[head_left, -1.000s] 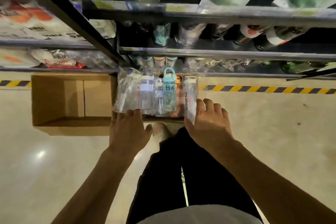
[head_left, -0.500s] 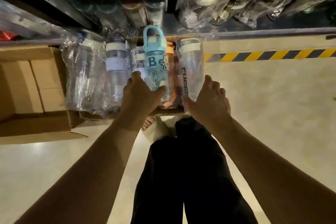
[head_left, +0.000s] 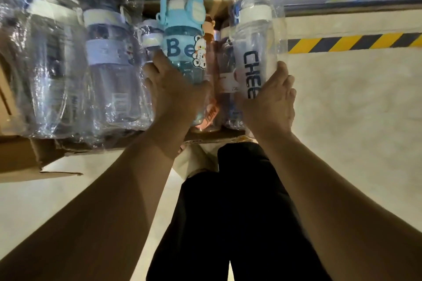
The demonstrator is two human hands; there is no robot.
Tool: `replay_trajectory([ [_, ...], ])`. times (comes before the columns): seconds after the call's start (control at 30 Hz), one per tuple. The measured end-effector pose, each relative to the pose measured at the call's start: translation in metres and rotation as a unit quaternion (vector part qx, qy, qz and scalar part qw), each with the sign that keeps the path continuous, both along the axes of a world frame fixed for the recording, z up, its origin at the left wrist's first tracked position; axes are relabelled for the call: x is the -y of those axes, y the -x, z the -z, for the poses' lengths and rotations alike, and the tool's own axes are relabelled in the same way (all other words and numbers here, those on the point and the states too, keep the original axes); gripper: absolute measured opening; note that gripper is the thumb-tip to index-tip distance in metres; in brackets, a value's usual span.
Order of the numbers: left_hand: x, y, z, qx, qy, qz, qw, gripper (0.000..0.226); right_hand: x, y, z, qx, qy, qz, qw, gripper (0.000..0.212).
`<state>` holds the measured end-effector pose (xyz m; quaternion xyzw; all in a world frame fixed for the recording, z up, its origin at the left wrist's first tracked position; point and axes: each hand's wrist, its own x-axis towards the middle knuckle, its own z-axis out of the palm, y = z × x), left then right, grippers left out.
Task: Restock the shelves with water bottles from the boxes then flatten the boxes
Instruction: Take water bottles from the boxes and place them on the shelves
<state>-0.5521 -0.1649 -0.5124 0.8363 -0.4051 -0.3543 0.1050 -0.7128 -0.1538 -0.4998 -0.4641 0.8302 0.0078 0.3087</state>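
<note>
left hand [head_left: 175, 93] grips blue bottle [head_left: 182, 52], right hand [head_left: 270, 102] clear bottle [head_left: 252, 36], both caps [head_left: 253, 10] pointing away.

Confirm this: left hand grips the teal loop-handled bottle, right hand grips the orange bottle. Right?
Wrong on the right hand: the head view shows it gripping the clear bottle with dark lettering. The left hand does grip the teal loop-handled bottle.
</note>
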Motion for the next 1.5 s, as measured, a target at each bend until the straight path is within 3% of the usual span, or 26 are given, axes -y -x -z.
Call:
replay_trajectory([
  [0.13,-0.012,-0.005,-0.026,-0.038,-0.02,-0.008,0.999,0.098,0.005,0.007,-0.025,0.043,-0.01,0.024,0.999,0.101],
  [0.3,-0.035,-0.021,-0.103,-0.091,-0.02,-0.027,0.995,0.095,-0.001,0.017,-0.109,0.107,0.004,0.037,0.994,0.097],
  [0.53,-0.06,-0.033,-0.288,-0.134,0.017,-0.071,0.988,0.089,-0.033,0.025,-0.292,0.202,0.036,0.04,0.978,0.09],
  [0.73,-0.088,-0.036,-0.466,-0.198,0.125,-0.033,0.972,0.074,-0.066,0.027,-0.455,0.305,0.103,0.058,0.945,0.084],
  [0.93,-0.104,-0.035,-0.576,-0.247,0.197,-0.048,0.948,0.07,-0.082,0.028,-0.564,0.377,0.2,0.034,0.903,0.078],
  [1.2,-0.076,-0.009,-0.671,-0.266,0.322,0.02,0.908,0.069,-0.072,0.073,-0.654,0.338,0.324,-0.04,0.883,0.075],
  [1.33,-0.069,0.032,-0.716,-0.26,0.355,0.044,0.897,0.084,-0.074,0.117,-0.688,0.33,0.373,-0.044,0.866,0.073],
  [1.5,-0.064,0.105,-0.755,-0.239,0.387,0.072,0.888,0.087,-0.082,0.188,-0.722,0.34,0.412,-0.038,0.845,0.072],
])
